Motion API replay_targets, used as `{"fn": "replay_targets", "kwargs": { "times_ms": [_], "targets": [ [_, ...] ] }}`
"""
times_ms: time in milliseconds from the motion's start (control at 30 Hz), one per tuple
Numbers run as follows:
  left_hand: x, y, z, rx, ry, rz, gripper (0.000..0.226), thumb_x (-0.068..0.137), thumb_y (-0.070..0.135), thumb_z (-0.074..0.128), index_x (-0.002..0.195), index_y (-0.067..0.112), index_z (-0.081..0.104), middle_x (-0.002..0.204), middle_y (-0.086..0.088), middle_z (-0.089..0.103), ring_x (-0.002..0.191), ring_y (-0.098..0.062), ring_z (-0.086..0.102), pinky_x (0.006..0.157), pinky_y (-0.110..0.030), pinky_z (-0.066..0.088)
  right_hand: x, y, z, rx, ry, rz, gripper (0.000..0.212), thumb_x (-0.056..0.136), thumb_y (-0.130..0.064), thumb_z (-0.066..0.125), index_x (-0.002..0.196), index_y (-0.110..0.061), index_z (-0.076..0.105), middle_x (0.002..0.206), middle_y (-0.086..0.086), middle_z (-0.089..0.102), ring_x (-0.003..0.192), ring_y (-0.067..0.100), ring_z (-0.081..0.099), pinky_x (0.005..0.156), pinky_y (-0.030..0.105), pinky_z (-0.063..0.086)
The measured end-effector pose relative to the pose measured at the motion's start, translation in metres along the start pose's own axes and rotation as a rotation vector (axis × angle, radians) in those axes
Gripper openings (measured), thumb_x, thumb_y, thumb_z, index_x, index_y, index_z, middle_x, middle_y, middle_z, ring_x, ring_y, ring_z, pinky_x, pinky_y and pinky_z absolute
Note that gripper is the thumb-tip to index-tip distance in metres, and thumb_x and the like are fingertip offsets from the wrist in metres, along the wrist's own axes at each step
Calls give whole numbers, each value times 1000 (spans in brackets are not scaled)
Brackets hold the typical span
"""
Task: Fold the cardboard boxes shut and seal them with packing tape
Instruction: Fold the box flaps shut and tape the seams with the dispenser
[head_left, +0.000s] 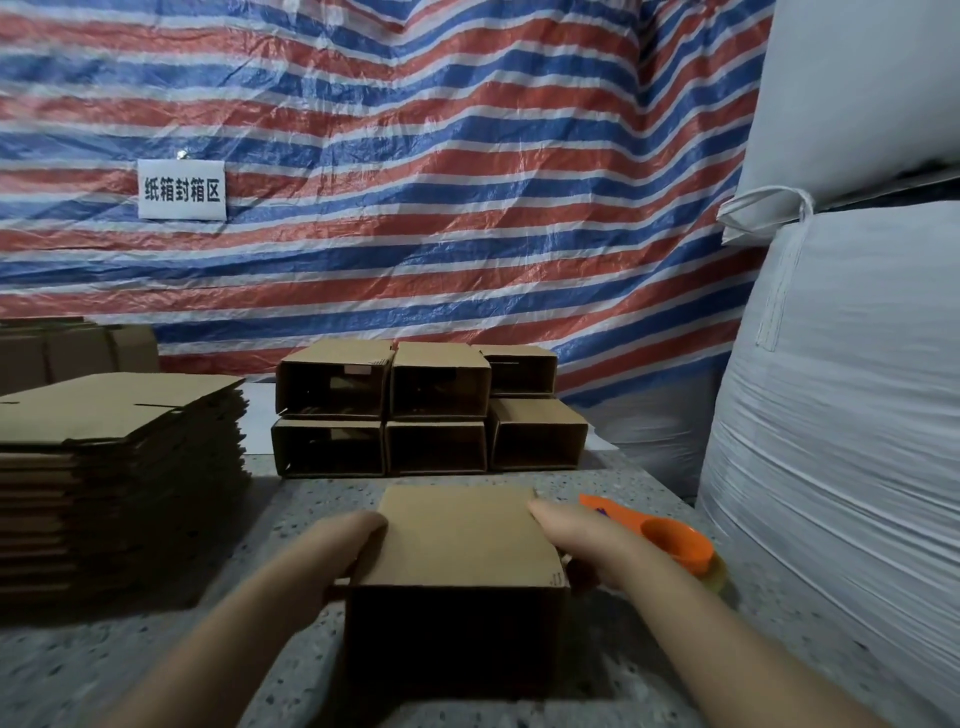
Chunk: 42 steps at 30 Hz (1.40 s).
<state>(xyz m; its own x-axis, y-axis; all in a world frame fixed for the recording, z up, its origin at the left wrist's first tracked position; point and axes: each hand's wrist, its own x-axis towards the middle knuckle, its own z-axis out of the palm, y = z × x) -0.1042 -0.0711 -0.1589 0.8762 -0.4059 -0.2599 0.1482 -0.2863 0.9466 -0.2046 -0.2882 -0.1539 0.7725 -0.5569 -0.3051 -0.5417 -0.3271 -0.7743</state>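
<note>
A brown cardboard box (460, 540) stands on the speckled table (156, 660) right in front of me, its near side dark and open toward me. My left hand (340, 543) presses against the box's left side with the fingers curled over the top edge. My right hand (574, 535) lies along the right side, fingers stretched toward the far corner. An orange tape dispenser (670, 535) with a clear tape roll lies just right of my right hand.
Several assembled open boxes (431, 405) are stacked in two rows behind the box. A tall stack of flat cardboard blanks (119, 467) fills the left. Big white sacks (841, 415) wall off the right. A striped tarp (415, 182) hangs behind.
</note>
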Motion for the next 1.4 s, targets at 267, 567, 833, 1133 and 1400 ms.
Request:
{"fn": "replay_targets", "kwargs": {
  "times_ms": [267,567,833,1133,1400],
  "targets": [
    [-1,-18,-8,-49,129,59,49,103,44,41,139,12,48,131,-12,55,111,-27,56,96,-43,47,-15,22,1,100,187,-146,59,105,-60,25,140,-22,53,107,-2,58,94,12,54,91,36,46],
    [-23,9,33,-160,94,316,23,101,33,46,122,24,47,103,7,56,85,-7,55,55,-22,40,-26,20,6,547,154,-310,31,104,-41,46,127,-25,60,109,0,72,102,18,66,75,34,50],
    [64,128,94,59,-148,783,60,88,50,65,139,37,36,115,22,58,89,3,62,68,-12,46,30,-44,-129,701,461,-405,20,101,-43,50,102,-26,59,104,8,66,94,23,64,62,33,48],
    [198,188,144,786,20,901,61,104,27,40,156,32,9,144,-6,48,102,-10,46,85,-27,40,176,-56,-191,728,459,-303,26,98,-45,47,108,-23,57,107,11,67,99,28,65,80,41,56],
    [266,195,148,1131,205,926,49,101,41,45,145,23,32,139,-2,54,132,-27,46,117,-52,18,277,-69,-189,700,424,-259,39,101,-48,40,122,-18,54,117,11,65,107,27,62,100,44,52]
  ]
}}
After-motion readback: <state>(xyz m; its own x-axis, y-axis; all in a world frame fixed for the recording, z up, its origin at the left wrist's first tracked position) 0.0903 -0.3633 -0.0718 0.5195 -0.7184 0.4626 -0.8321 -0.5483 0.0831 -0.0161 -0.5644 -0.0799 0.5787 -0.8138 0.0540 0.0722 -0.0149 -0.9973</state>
